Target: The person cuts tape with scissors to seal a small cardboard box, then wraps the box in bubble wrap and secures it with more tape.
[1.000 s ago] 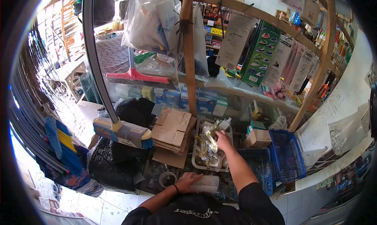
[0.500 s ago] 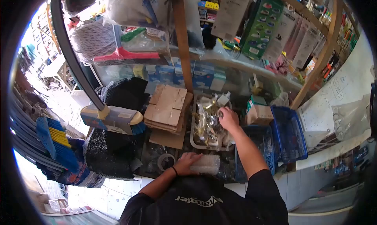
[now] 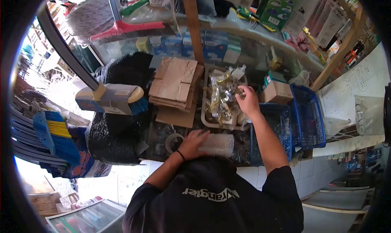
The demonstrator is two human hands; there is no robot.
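Observation:
My left hand [image 3: 194,143] lies against the near end of a whitish roll that looks like bubble wrap [image 3: 220,145], fingers stretched and slightly apart. A roll of tape [image 3: 167,144] is just left of that hand. Over the right side of a cream tray [image 3: 204,118], my right hand [image 3: 247,102] has its fingers curled together. Whatever sits between those fingertips is too small to name. Shiny, clear-wrapped gold and silver pieces [image 3: 221,92] fill the tray.
Flattened cardboard [image 3: 173,78] is stacked left of the tray. On the right stand a small carton [image 3: 276,92] and blue plastic baskets [image 3: 310,119]. A brush head [image 3: 110,99] on a pole and black wrap [image 3: 116,137] are at left; a wooden post [image 3: 192,25] rises behind.
The view has tilted down, so everything sits higher in it. My right hand has drawn back slightly toward the tray's right edge. My left hand stays by the roll.

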